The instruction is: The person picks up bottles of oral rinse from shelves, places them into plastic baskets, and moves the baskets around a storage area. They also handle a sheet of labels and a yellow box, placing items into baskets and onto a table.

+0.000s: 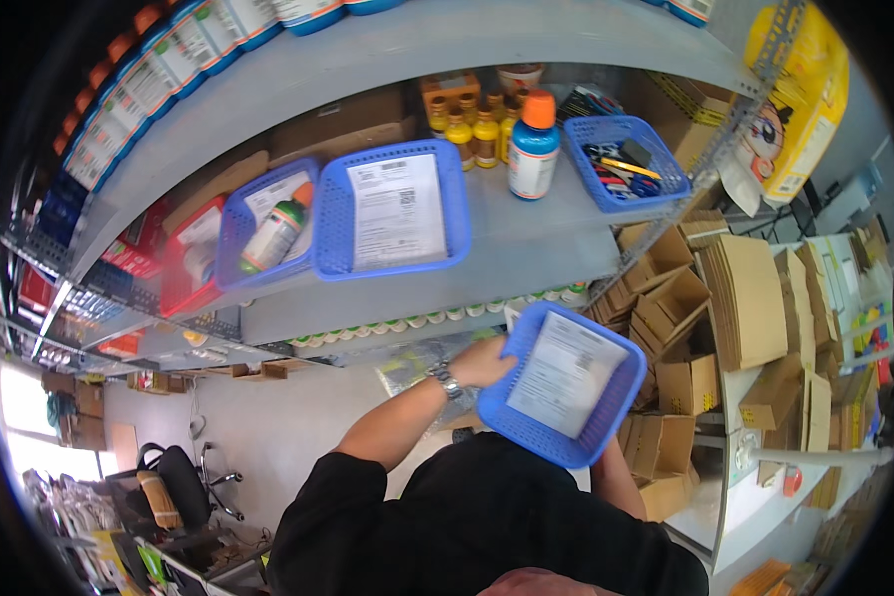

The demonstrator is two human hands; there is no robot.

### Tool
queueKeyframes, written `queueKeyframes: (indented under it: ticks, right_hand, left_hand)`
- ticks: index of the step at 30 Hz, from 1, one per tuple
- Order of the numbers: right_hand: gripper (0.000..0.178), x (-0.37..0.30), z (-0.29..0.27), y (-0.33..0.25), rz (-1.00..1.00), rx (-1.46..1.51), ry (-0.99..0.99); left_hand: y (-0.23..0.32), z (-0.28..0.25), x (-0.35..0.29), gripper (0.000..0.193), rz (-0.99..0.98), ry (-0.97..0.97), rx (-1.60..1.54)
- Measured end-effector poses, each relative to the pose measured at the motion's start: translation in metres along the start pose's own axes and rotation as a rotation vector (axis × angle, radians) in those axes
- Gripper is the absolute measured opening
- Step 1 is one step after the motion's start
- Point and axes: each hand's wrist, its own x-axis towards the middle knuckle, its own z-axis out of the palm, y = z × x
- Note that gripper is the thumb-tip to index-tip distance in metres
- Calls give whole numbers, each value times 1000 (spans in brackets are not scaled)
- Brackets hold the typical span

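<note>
A blue plastic basket (492, 405) is tilted in front of my body, with a printed paper sheet (566, 372) lying inside it. My left hand (484, 362) grips its left rim, fingers partly hidden by the wall. My right forearm (616, 479) reaches up to the basket's lower right side; the hand itself is hidden behind it. On the shelf ahead stands another blue basket (459, 204) with a sheet in it. Left of that, a blue basket (230, 243) holds a green bottle (273, 236) with an orange cap and a paper.
A blue bottle (533, 149) with an orange cap stands on the shelf (507, 223) near yellow bottles (485, 137). A basket of pens and tools (631, 204) is at the right. Cardboard boxes (666, 308) pile up right of me; an office chair (179, 482) stands behind left.
</note>
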Motion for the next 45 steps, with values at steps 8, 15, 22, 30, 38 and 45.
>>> queueKeyframes:
  ticks: [8,15,22,30,38,45]
  right_hand:
    - [20,57,-40,-78,-384,-902,477]
    - [22,6,62,-128,-239,-587,238]
    - [24,-17,114,-140,-189,-474,112]
    - [27,-15,123,-132,-239,-276,-91]
    - [30,-8,122,-149,-535,-1074,4]
    - [67,-52,242,-70,-1044,-2413,-504]
  left_hand:
    - [-151,-65,76,46,-421,411,-235]
    - [-199,-90,122,56,-574,581,-265]
    - [-165,-63,86,68,58,956,151]
    - [96,-34,-43,52,969,615,490]
    - [83,-36,-63,30,872,414,291]
    - [109,-51,-94,35,726,78,-29]
